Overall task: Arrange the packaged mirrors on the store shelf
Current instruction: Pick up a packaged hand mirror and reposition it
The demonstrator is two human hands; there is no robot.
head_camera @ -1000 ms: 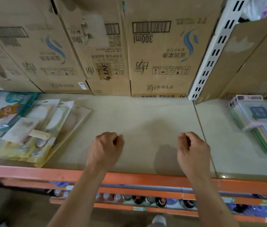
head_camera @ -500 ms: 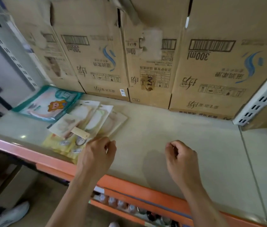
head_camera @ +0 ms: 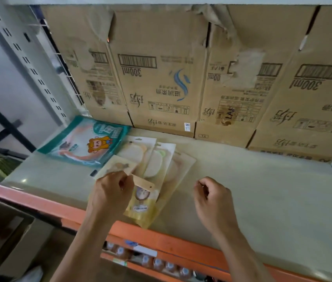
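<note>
Several flat packaged mirrors (head_camera: 157, 165) lie fanned in an overlapping pile on the pale shelf (head_camera: 263, 190), near its left front. The top packet (head_camera: 118, 166) is beige, with a tan header card beside it. My left hand (head_camera: 110, 194) is on the pile's near side, fingers curled, with fingertips and thumb pinching the top packet at its lower edge. My right hand (head_camera: 212, 198) hovers over bare shelf to the right of the pile, curled into a loose fist and holding nothing.
A teal packet with a cartoon figure (head_camera: 83, 143) lies left of the pile. Upside-down cardboard cartons (head_camera: 161, 78) line the back of the shelf. The orange front rail (head_camera: 161, 239) runs below my wrists, with bottles (head_camera: 161, 263) on the lower shelf. A slotted upright (head_camera: 28, 64) stands at left.
The view has swung left, bringing the mirror pile under my left hand. My left hand moved from bare shelf onto the pile. My right hand stays curled and holds nothing.
</note>
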